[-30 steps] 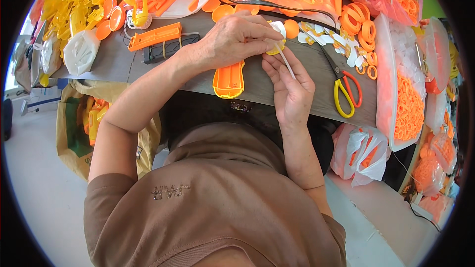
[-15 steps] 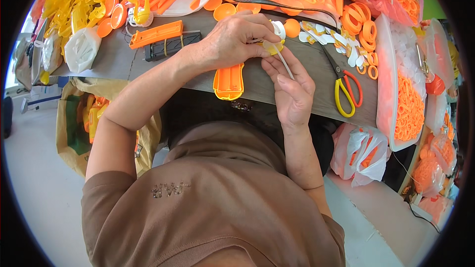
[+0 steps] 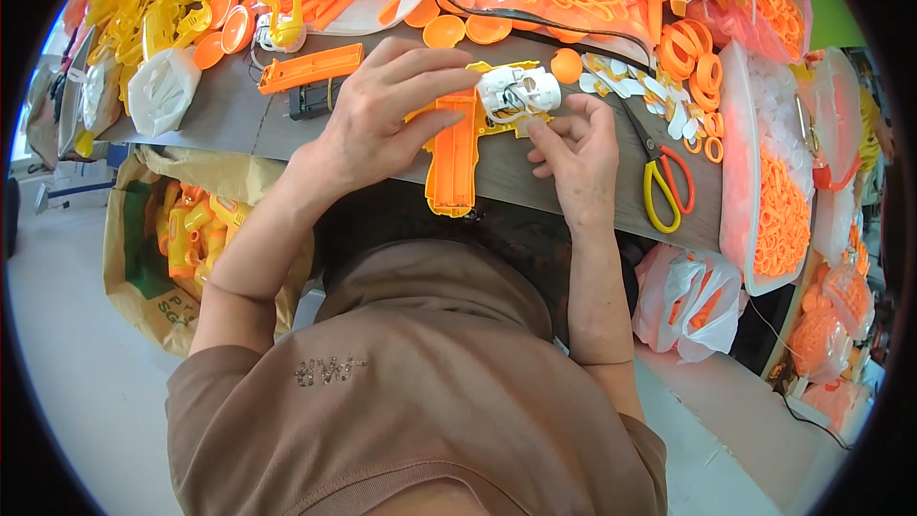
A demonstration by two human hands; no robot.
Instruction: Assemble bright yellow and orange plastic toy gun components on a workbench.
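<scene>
An orange-yellow gun-shaped plastic half shell (image 3: 451, 167) lies on the grey table, its handle reaching over the front edge. In its top part sits a white cylindrical plastic unit (image 3: 523, 94) with thin wires and openings. My left hand (image 3: 382, 115) is at the shell's left side, fingers stretched and apart; its fingertips and thumb overlap the shell, and I cannot tell whether they touch it. My right hand (image 3: 578, 158) is beside the shell's right end, fingers loosely bent and apart, thumb tip close to the yellow edge just below the white unit. Neither hand visibly holds anything.
Red-and-yellow-handled scissors (image 3: 659, 193) lie to the right, near small white pieces (image 3: 635, 86) and orange rings (image 3: 707, 67). An orange tray part (image 3: 310, 68) lies left. Piles of yellow and orange parts fill the back. A paper bag (image 3: 129, 258) stands below left.
My hands have moved apart. The yellow piece and pale strip they held are no longer visible in them. The shell's top and the white unit now show, and the view has shifted slightly.
</scene>
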